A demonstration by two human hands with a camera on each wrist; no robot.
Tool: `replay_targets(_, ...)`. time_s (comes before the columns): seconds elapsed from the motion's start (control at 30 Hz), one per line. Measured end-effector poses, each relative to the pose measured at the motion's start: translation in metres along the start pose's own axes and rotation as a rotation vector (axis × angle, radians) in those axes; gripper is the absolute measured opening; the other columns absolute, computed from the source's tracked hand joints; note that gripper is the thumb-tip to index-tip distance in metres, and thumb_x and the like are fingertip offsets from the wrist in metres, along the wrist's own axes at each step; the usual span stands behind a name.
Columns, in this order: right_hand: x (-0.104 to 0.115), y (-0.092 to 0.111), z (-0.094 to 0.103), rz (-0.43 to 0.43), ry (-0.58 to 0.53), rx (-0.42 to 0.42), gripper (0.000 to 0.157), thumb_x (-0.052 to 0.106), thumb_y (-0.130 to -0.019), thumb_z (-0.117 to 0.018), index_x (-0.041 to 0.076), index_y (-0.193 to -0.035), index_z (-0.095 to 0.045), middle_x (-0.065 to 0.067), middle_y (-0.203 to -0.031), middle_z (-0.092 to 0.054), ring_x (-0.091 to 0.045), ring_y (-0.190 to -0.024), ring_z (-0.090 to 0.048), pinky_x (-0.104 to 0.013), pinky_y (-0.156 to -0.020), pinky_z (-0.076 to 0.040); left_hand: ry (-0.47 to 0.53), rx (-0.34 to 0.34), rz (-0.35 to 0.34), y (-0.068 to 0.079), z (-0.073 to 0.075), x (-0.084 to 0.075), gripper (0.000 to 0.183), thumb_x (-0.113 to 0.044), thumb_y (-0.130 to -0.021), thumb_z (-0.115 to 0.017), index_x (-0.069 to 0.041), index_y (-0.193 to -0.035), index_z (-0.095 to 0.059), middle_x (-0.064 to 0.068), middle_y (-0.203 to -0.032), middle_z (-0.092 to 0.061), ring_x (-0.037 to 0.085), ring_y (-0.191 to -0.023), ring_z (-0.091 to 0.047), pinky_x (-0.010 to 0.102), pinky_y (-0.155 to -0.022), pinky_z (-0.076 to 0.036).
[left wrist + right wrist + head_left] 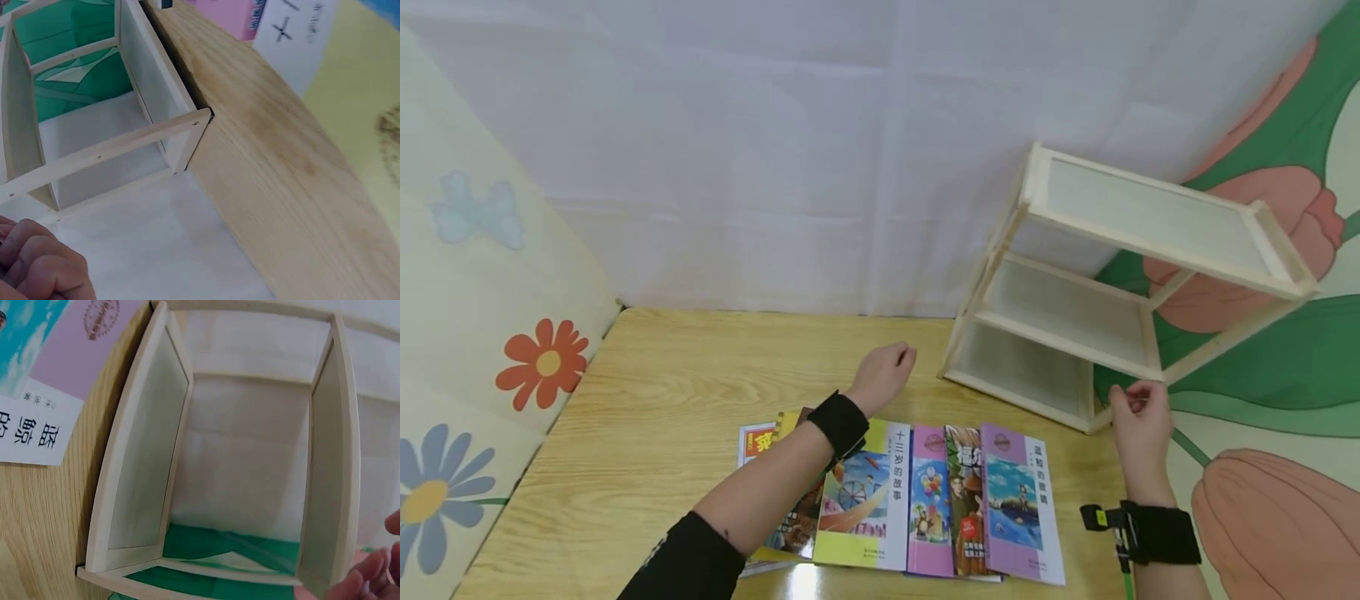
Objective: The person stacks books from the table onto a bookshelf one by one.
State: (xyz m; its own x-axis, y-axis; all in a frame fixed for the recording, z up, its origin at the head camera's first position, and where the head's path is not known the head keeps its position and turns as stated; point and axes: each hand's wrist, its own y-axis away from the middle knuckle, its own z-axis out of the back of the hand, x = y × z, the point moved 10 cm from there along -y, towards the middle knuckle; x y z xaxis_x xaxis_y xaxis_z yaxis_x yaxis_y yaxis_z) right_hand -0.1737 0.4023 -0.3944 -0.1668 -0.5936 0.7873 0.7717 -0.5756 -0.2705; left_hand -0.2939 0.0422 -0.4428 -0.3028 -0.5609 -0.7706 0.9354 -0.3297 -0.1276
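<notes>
Hovering near a pale three-tier wooden shelf [1150,215], the left hand [882,379] curls, visibly empty; the right hand [1142,429] (hold unclear) is beside it.

One wooden rack [1150,208] with three shelf panels [1067,312] stands on one table [715,350]. Seven books [895,500] show, nearer than the rack and to its left. There are two hands, one left hand [882,379] left of the rack, one right hand [1142,425] by its near corner, and two black wristbands [1161,533].
</notes>
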Motion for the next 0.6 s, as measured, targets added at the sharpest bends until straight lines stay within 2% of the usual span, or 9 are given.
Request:
replay_targets(0.17, -0.02, -0.011, 0.017, -0.142, -0.053, -0.068, 0.012, 0.022, -0.094, -0.046, 0.013, -0.09, -0.04, -0.001, -0.086, -0.04, -0.009, -0.068, -0.041, -0.019, -0.056, -0.033, -0.027, -0.011, 0.009, -0.02, -0.014, -0.012, 0.039, -0.029, -0.101, -0.036, -0.013, -0.067, -0.042, 0.001, -0.058, -0.039, 0.018, -0.052, -0.039, 0.028, -0.051, -0.033)
replay_targets(0.37, -0.033, -0.018, 0.024, -0.205, -0.038, -0.101, 0.012, 0.021, -0.092, -0.047, 0.015, -0.091, -0.037, 0.0, -0.088, -0.038, -0.008, -0.065, -0.038, -0.018, -0.051, -0.032, -0.02, -0.015, 0.001, -0.033, -0.025, -0.028, 0.035, -0.026, -0.101, -0.038, -0.012, -0.071, -0.047, 0.002, -0.062, -0.042, 0.017, -0.056, -0.042, 0.028, -0.055, -0.035)
replay_targets(0.53, -0.041, -0.022, 0.022, -0.258, -0.068, -0.085, 0.022, 0.021, -0.092, -0.049, 0.017, -0.104, -0.032, 0.005, -0.095, -0.032, -0.007, -0.076, -0.038, -0.016, -0.057, -0.035, 0.092, -0.027, -0.009, -0.044, -0.034, -0.037, 0.014, -0.017, -0.098, -0.045, -0.008, -0.096, -0.056, 0.003, -0.078, -0.052, 0.015, -0.069, -0.051, 0.027, -0.062, -0.043)
replay_targets(0.6, -0.045, -0.023, 0.02, -0.276, -0.073, -0.073, 0.029, 0.022, -0.092, -0.049, 0.016, -0.113, -0.031, 0.006, -0.098, -0.031, -0.006, -0.08, -0.037, -0.016, -0.06, -0.036, 0.139, -0.045, -0.004, -0.048, -0.036, -0.038, 0.018, -0.013, -0.095, -0.05, -0.004, -0.11, -0.054, 0.005, -0.089, -0.054, 0.016, -0.078, -0.053, 0.027, -0.068, -0.045)
